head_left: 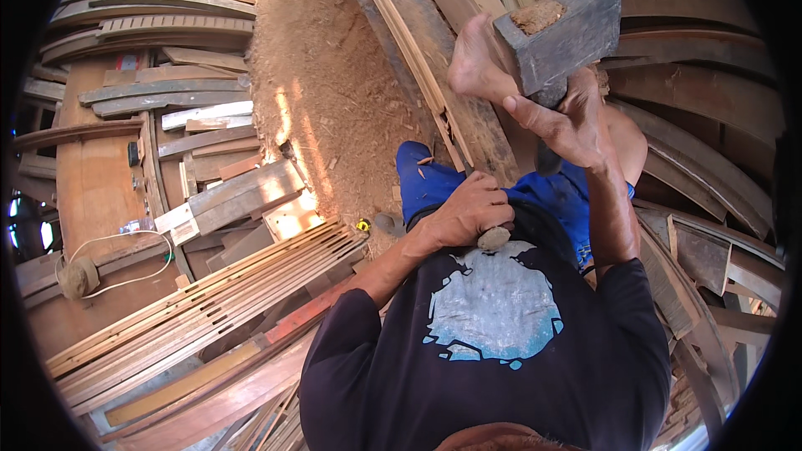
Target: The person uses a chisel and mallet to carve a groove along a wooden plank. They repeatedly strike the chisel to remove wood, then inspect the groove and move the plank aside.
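My left hand is closed around a chisel, whose rounded, worn handle end sticks out toward my shirt. The thin blade runs forward to a long wooden piece, near a dark notch in its edge. Raised over my bent leg, my right hand grips the handle of a mallet. The mallet's heavy dark block head has a worn, tan patch on one face. My bare foot shows beside the mallet head, over the timber.
Stacked boards and a bundle of thin wood strips lie to the left. A yellow tape measure rests near the strips' end. Sawdust-covered ground stretches ahead. Curved planks fill the right side.
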### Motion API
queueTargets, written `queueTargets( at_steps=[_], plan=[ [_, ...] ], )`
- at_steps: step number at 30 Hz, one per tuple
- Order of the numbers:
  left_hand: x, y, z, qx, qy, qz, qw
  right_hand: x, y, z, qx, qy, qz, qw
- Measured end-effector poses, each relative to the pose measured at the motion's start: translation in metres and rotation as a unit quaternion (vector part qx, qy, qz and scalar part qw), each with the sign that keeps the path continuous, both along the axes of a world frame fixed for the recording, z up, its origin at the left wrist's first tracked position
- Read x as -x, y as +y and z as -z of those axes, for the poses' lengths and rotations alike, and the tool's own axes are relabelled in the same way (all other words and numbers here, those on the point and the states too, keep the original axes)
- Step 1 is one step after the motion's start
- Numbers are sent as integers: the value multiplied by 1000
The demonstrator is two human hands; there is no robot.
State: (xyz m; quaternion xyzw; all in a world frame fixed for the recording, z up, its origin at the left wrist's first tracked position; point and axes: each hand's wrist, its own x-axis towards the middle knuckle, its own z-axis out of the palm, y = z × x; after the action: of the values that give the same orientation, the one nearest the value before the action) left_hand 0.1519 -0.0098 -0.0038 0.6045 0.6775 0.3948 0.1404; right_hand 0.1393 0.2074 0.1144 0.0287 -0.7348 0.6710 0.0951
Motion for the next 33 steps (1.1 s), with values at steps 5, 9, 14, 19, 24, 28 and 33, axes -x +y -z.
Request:
queueTargets(
  at_steps=[5,9,14,19,24,28,33],
  plan=[
    [8,0,-13,-21,-31,-17,999,-8,1,-5,3,-25,-10,1000],
    [24,0,-63,-197,-270,-259,906,-15,-4,-6,61,49,12,997],
    [84,-13,-96,-222,-214,-307,900,-25,-1,-24,61,58,-5,996],
    [111,-7,-73,-285,-177,-364,869,-29,-9,-32,29,92,72,993],
    [122,0,-53,-325,-219,-371,842,-29,-6,-34,19,116,108,987],
    [127,-5,-45,-292,-206,-388,850,-27,-3,-34,11,133,101,986],
    [109,2,-18,-231,-11,-373,898,-14,-14,-33,6,141,59,988]
  ],
)
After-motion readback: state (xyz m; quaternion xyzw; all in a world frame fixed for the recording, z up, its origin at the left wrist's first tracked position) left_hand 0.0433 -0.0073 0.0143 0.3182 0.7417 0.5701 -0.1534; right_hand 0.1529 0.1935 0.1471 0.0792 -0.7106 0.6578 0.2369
